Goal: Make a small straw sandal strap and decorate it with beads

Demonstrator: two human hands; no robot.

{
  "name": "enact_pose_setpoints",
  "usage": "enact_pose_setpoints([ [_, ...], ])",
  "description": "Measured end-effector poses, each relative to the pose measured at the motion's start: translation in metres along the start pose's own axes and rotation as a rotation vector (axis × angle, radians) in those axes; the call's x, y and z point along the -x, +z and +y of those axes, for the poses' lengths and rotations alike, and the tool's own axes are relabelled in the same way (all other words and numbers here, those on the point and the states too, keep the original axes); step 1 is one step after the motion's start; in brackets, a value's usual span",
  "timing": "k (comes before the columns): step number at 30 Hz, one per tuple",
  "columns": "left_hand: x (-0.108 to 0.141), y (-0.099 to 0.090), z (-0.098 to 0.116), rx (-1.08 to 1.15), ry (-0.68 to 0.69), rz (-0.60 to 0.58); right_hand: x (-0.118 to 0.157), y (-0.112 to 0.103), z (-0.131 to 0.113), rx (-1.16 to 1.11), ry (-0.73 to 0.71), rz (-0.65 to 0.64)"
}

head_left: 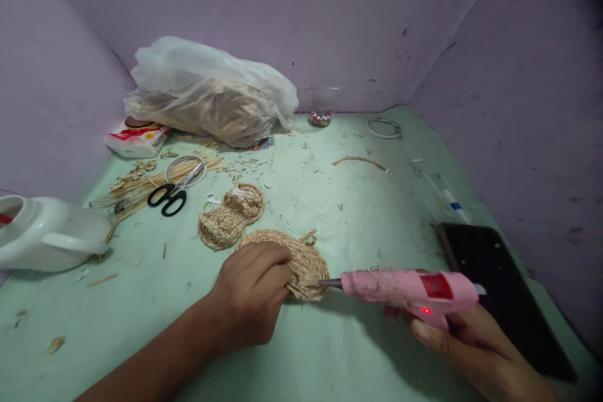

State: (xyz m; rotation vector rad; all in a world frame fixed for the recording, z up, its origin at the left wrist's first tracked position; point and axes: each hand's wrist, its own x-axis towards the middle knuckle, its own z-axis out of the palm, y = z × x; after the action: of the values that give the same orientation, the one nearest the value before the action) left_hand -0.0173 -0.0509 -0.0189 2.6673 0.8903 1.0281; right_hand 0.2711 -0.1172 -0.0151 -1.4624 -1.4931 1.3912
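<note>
My left hand (257,292) is closed on the left part of a coiled, braided straw piece (308,267), which lies on the table; its fingertips are partly hidden. My right hand (466,342) grips a pink hot glue gun (391,286) by its handle. A red light glows on the gun's side, and its metal nozzle points left, at the right edge of the straw piece. Whether the tip touches the straw I cannot tell. Just behind my left hand lies a second braided straw piece (226,226), narrow-waisted, with a whitish shiny patch at its upper end.
Black-handled scissors (174,195) lie on loose straw strips (134,182). Behind stand a plastic bag (211,100) and a container of beads (321,117). A white jug (51,232) lies at left. A phone (504,289) is at right, near a pen (456,205).
</note>
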Motion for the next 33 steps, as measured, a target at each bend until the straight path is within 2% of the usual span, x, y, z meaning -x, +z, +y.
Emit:
enact_pose_setpoints([
  [3, -0.002, 0.000, -0.001, 0.011, -0.003, 0.023, 0.007, 0.001, -0.005, 0.003, 0.008, -0.010],
  [7, -0.006, 0.001, 0.000, 0.011, -0.003, 0.020, 0.011, 0.000, -0.005, 0.029, -0.002, 0.054],
  [11, -0.007, 0.002, 0.002, 0.021, -0.011, 0.053, 0.003, -0.004, 0.000, -0.019, 0.016, 0.205],
  [14, -0.006, 0.002, 0.000, 0.009, -0.031, 0.085, -0.010, -0.007, 0.002, -0.169, 0.068, 0.299],
  [19, -0.008, -0.004, 0.003, -0.022, -0.043, 0.137, -0.031, -0.006, -0.007, -0.409, 0.098, 0.236],
  [21, -0.014, -0.012, 0.008, -0.013, -0.104, 0.193, -0.036, -0.007, -0.014, -0.454, 0.099, 0.226],
  [22, -0.018, -0.016, 0.011, 0.015, -0.169, 0.226, -0.039, -0.007, -0.017, -0.467, 0.097, 0.237],
  [24, -0.027, -0.023, 0.016, 0.156, -0.419, 0.274, -0.046, -0.010, -0.023, -0.465, 0.102, 0.280],
  [27, -0.033, -0.023, 0.016, 0.567, -0.964, 0.172, -0.062, -0.015, -0.027, -0.423, 0.180, 0.312],
  [29, -0.031, -0.016, 0.012, 0.804, -1.230, 0.110, -0.073, -0.020, -0.026, -0.327, 0.248, 0.308],
  [31, -0.027, -0.006, 0.009, 0.882, -1.360, 0.112, -0.079, -0.027, -0.022, -0.219, 0.278, 0.315],
  [33, -0.024, 0.002, 0.007, 0.863, -1.408, 0.123, -0.077, -0.035, -0.019, -0.072, 0.271, 0.341],
])
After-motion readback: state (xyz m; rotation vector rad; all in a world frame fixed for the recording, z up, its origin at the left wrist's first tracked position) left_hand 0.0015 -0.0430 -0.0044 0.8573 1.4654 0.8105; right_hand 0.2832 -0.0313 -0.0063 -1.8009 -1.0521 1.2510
